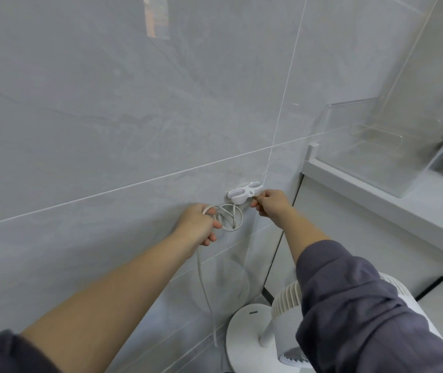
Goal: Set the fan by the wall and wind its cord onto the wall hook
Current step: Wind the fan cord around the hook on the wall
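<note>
Grey wall tiles (107, 117) fill the view. At 3 o'clock a clear box (371, 146) on the shelf (403, 205) looks empty. Near centre, the right hand (271, 203) pinches the white hook (244, 193), which lies lengthwise along the wall. Just left, the left hand (199, 224) grips cord (229, 218) loops, one strand trailing down. The fan (282, 319) stands at 5 o'clock.

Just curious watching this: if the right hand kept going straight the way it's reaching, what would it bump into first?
The right hand already has its fingertips at the white wall hook, so it would likely meet that first, with the grey tiled wall directly behind it. Depth is hard to judge.
</note>
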The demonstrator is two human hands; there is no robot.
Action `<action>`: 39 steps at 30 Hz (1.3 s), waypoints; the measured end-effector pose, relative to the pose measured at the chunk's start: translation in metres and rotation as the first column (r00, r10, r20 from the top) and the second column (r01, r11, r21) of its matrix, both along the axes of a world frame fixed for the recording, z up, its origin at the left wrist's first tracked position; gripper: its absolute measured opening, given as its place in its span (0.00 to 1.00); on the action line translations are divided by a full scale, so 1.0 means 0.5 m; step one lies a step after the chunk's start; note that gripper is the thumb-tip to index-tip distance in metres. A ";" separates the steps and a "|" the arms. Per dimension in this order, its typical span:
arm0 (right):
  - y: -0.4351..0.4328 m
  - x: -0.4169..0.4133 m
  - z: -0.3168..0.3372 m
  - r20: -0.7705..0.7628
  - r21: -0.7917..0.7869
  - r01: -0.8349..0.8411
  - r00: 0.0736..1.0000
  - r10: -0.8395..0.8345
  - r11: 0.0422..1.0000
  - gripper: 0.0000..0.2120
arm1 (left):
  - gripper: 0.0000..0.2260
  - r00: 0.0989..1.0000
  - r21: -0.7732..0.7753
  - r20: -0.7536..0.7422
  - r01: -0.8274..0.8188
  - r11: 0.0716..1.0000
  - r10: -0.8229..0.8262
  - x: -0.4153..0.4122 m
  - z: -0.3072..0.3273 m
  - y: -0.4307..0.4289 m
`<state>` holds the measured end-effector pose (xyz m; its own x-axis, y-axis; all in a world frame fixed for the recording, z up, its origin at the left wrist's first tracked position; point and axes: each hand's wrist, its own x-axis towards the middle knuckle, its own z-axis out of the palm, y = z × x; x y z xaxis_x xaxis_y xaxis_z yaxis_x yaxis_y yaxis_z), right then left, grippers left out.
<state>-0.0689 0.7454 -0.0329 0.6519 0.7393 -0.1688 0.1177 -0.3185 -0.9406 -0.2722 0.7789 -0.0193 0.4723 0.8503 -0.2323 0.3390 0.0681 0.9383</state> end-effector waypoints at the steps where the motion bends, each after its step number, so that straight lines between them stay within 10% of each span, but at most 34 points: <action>1: -0.001 0.005 0.002 0.001 -0.001 -0.003 1.000 0.003 1.000 0.11 | 0.14 0.998 0.037 -0.054 0.036 0.999 -0.034 0.007 0.007 -0.001; 7: -0.010 0.036 0.008 0.100 -0.069 -0.044 0.994 0.051 0.997 0.10 | 0.24 0.972 0.031 -0.214 0.103 0.994 -0.094 0.046 0.036 -0.011; 16: -0.008 0.042 0.037 0.077 -0.052 -0.041 0.996 0.045 0.998 0.09 | 0.06 0.959 -0.032 -0.238 0.148 0.988 -0.152 0.085 0.019 0.011; 32: 0.007 0.054 0.031 0.472 -0.064 0.007 0.881 0.024 0.998 0.10 | 0.15 0.876 0.372 -0.470 0.087 0.924 0.107 0.094 -0.002 -0.002; 39: 0.000 0.052 0.038 0.531 -0.040 0.064 0.847 -0.033 0.997 0.11 | 0.14 0.972 0.417 -0.142 -0.113 0.902 0.187 0.087 0.018 -0.005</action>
<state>-0.0430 0.7455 -0.0139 0.6888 0.7039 0.1735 0.5759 -0.3860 -0.7207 -0.2287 0.7763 -0.0104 0.3151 0.9458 0.0793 0.5153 -0.2406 0.8225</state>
